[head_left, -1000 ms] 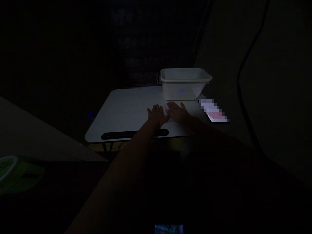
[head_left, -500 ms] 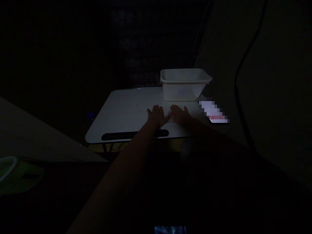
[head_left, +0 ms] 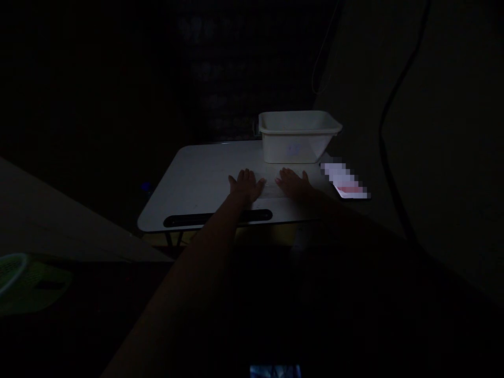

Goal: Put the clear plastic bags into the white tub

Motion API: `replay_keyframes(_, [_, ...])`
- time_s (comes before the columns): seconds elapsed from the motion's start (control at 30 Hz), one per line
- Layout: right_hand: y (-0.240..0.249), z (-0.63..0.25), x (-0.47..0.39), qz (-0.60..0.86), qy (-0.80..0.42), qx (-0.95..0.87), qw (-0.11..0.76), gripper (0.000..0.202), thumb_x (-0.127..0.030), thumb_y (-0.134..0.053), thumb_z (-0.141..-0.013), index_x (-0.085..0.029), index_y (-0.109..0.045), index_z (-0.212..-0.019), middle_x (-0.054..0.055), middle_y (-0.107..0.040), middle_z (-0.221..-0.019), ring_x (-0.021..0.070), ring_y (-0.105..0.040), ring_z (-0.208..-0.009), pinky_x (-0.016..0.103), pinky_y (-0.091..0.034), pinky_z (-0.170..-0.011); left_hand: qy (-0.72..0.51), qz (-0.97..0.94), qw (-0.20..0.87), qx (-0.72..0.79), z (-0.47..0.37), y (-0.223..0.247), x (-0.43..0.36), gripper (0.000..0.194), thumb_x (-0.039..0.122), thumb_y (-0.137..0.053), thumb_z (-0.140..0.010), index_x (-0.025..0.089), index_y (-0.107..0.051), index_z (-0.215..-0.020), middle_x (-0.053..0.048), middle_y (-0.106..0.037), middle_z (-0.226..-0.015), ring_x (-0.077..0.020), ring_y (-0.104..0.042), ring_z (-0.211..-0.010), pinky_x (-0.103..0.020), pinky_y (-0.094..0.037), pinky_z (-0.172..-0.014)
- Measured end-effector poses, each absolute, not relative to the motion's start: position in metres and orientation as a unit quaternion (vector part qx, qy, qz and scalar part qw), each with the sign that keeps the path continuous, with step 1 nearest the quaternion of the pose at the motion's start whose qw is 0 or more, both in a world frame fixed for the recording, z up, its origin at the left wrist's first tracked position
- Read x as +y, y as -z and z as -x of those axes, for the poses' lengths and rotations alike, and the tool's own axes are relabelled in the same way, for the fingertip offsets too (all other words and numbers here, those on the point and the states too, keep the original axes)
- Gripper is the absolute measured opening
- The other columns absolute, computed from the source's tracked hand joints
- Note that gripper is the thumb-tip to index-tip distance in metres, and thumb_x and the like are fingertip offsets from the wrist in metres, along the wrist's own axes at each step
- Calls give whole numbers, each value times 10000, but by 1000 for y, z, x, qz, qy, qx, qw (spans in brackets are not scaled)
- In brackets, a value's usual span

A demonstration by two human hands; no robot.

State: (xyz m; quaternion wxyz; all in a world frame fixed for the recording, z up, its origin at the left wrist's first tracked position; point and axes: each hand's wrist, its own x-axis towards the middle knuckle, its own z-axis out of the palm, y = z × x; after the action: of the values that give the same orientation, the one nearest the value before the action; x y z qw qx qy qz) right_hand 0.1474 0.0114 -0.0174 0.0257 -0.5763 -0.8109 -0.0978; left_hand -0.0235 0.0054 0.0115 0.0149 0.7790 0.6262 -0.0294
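Both hands rest palm down on a small white table (head_left: 200,178) in dim light. My left hand (head_left: 245,185) lies with its fingers spread. To its right, my right hand (head_left: 293,182) is flat too, fingers outstretched. Between and under them is a thin, clear sheet (head_left: 270,189) that looks like plastic; its outline is hard to make out. Just beyond my right hand stands a white plastic tub (head_left: 295,147). A lit phone (head_left: 344,181), its screen blurred out, lies to the right of that hand.
A dark slot (head_left: 185,219) runs along the table's near edge. On the floor at the lower left is a green basket (head_left: 43,286). A dark cable (head_left: 388,168) hangs along the right wall. A small lit screen (head_left: 275,371) shows at the bottom edge.
My left hand has slid to the left and my right hand slightly to the right, widening the gap between them. More of the clear sheet shows there. The tub and phone stay put.
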Motion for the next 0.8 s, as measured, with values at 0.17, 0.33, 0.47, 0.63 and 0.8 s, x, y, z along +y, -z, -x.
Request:
replay_keyframes(0.17, [9, -145, 11, 568, 95, -816, 55, 434, -288, -146, -866, -184, -384, -1214, 111, -338, -1318, 249, -263, -1214, 609, -200, -891, 1, -785, -22, 620, 20, -13, 6, 601, 429, -14, -829, 104, -191, -1303, -104, -169, -1379, -235, -124, -1258, -509, -150, -968])
replay_keyframes(0.33, [8, -132, 8, 558, 84, -822, 77, 460, -303, -130, -863, -142, -336, -1242, 115, -305, -1333, 208, -256, -1222, 563, -180, -933, -16, -834, -19, 551, 10, -11, 4, 530, 349, -80, -848, 89, -210, -1292, -96, -202, -1371, -196, -157, -1253, -458, -151, -988])
replay_keyframes(0.47, [11, -128, 5, 541, 89, -834, 63, 474, -331, -133, -861, -133, -349, -1234, 126, -308, -1329, 216, -266, -1218, 553, -197, -933, 6, -844, 0, 536, 7, -6, 2, 533, 341, -87, -848, 70, -199, -1293, -105, -193, -1372, -196, -145, -1256, -441, -154, -992])
replay_keyframes(0.63, [14, -133, 4, 540, 92, -835, 58, 487, -343, -130, -863, -112, -333, -1241, 144, -301, -1329, 240, -277, -1210, 568, -213, -915, 28, -835, 1, 550, 9, -6, 3, 586, 402, -84, -834, 62, -162, -1304, -111, -149, -1383, -209, -95, -1264, -434, -140, -998])
replay_keyframes(0.8, [19, -140, 4, 534, 135, -833, 52, 464, -319, -117, -866, -151, -386, -1205, 135, -320, -1322, 252, -266, -1214, 595, -205, -899, 45, -818, 0, 573, 11, -8, 4, 646, 489, -71, -808, 91, -140, -1313, -102, -128, -1389, -226, -66, -1267, -460, -140, -988])
